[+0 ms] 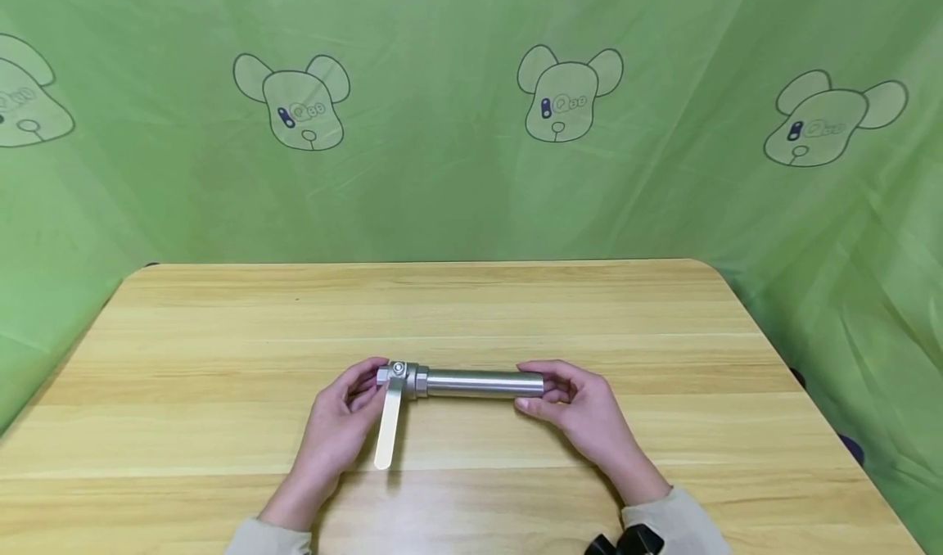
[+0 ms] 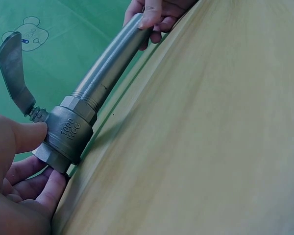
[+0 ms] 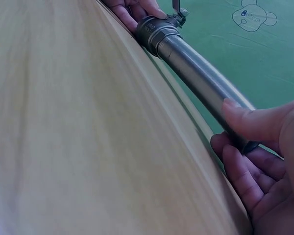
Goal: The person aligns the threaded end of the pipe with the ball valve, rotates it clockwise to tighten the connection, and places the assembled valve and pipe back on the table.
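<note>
A metal ball valve (image 1: 410, 380) with a flat lever handle (image 1: 388, 432) is joined to a straight steel pipe (image 1: 482, 384). My left hand (image 1: 340, 424) grips the valve's hexagonal end between thumb and fingers. At the pipe's free end, my right hand (image 1: 582, 412) pinches it with thumb and fingers. In the left wrist view the valve body (image 2: 66, 128) bears the raised marking "1000 WOG", and some pipe thread shows beside the hex nut. The lever points toward me in the head view. The pipe lies level, left to right, close over the table.
The wooden table (image 1: 471, 309) has rounded far corners. Green cloth (image 1: 435, 187) with bear-head drawings hangs behind and at both sides. A black object (image 1: 626, 541) is at the right sleeve (image 1: 674, 522), partly out of frame.
</note>
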The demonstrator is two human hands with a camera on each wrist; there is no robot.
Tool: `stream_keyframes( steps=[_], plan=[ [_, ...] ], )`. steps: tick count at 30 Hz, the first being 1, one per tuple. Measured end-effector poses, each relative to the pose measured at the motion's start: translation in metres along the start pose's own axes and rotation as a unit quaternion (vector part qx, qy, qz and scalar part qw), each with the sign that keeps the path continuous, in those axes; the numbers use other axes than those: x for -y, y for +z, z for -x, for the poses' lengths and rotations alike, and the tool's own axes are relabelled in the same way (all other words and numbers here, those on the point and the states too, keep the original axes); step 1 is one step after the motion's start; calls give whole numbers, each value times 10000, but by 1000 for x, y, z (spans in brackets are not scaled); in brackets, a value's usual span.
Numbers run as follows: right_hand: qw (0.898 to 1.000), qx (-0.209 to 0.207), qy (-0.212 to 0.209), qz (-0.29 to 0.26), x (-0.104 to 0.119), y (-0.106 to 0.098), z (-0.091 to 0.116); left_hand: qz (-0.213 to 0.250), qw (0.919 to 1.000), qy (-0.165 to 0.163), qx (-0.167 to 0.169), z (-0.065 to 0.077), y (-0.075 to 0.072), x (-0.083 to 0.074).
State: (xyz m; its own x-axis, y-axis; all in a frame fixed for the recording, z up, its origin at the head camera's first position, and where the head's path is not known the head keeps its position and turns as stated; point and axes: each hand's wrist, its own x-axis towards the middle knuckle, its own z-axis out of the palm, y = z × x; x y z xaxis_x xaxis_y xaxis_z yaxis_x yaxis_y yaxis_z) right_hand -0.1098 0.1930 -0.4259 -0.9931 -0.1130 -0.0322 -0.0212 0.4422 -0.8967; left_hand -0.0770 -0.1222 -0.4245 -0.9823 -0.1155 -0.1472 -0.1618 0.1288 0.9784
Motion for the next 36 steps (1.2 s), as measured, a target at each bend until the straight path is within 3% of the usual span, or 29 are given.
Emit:
stream_keyframes(
  steps=[20,32,36],
  plan=[
    [9995,103,282,17,5,2,-3,5,10000,-7,-8,0,-1,0],
    [9974,327,363,-526,6,3,-2,-1,10000,-27,-18,0,0,0],
    [9983,247,442,-299,6,4,-2,27,10000,-19,-9,0,-1,0]
  ],
)
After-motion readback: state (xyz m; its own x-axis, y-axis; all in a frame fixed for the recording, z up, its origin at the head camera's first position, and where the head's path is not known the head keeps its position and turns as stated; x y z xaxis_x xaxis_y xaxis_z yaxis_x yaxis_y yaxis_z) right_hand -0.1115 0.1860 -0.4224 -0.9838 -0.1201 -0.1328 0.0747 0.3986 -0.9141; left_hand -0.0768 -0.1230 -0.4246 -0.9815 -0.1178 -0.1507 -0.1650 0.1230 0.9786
